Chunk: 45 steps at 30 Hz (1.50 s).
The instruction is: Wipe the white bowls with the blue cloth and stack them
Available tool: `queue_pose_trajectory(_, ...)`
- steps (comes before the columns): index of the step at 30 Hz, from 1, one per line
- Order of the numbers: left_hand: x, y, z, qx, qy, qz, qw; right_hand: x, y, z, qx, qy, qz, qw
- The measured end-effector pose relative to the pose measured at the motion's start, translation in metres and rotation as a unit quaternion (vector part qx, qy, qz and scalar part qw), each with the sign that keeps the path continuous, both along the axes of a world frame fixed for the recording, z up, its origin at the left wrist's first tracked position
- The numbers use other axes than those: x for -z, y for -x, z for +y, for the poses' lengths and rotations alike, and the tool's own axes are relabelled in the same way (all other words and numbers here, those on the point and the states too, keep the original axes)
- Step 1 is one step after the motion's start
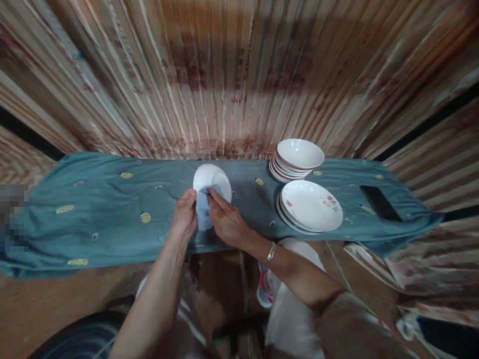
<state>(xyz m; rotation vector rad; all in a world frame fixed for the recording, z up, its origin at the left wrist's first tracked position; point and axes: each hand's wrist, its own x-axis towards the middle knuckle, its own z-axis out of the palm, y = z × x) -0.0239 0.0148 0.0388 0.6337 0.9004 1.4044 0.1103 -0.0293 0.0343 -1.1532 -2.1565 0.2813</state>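
Observation:
A white bowl (205, 174) is tipped so that its underside and foot ring face me, above the middle of the cloth-covered table. My left hand (184, 215) grips its left rim, thumb on the outside. With bent fingers, my right hand (227, 219) presses a light blue cloth (203, 212) against the bowl's outer surface. The cloth hangs down between my two hands. To the right stands a stack of white bowls (299, 154) with red rims. Nearer to me is a stack of white plates (310, 207), the top one printed with flowers.
The long narrow table (112, 199) wears a teal cloth with yellow motifs. A black phone (380, 203) lies at its right end. Pleated patterned curtains (232, 80) hang right behind the table. Below the front edge are my knees and the brown floor (220, 284).

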Motion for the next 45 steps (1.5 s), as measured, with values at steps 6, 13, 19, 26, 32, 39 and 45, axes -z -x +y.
queue_pose_trajectory(6,0.001,-0.002,-0.001,0.002,-0.003,0.002,1.000,-0.004,0.004,0.017,0.022,-0.014,-0.001,1.000)
queue_pose_trajectory(13,0.001,-0.003,-0.002,0.014,-0.022,0.022,0.999,-0.008,0.001,0.041,0.072,-0.001,0.050,0.996)
queue_pose_trajectory(19,0.002,-0.003,-0.003,0.020,-0.026,0.023,0.999,-0.006,0.000,0.058,0.110,0.012,0.084,0.990)
queue_pose_trajectory(26,0.000,-0.002,-0.004,0.017,-0.023,0.026,0.999,-0.005,-0.003,0.067,0.119,0.025,0.096,0.988)
queue_pose_trajectory(32,0.000,-0.003,-0.004,0.021,-0.029,0.022,0.999,-0.001,-0.004,0.076,0.146,0.036,0.089,0.985)
queue_pose_trajectory(39,0.001,-0.002,-0.005,0.014,-0.023,0.025,0.999,0.004,-0.005,0.081,0.151,0.022,0.098,0.983)
queue_pose_trajectory(45,0.000,-0.002,-0.005,0.014,-0.017,0.028,0.999,0.006,-0.009,0.080,0.170,0.039,0.078,0.982)
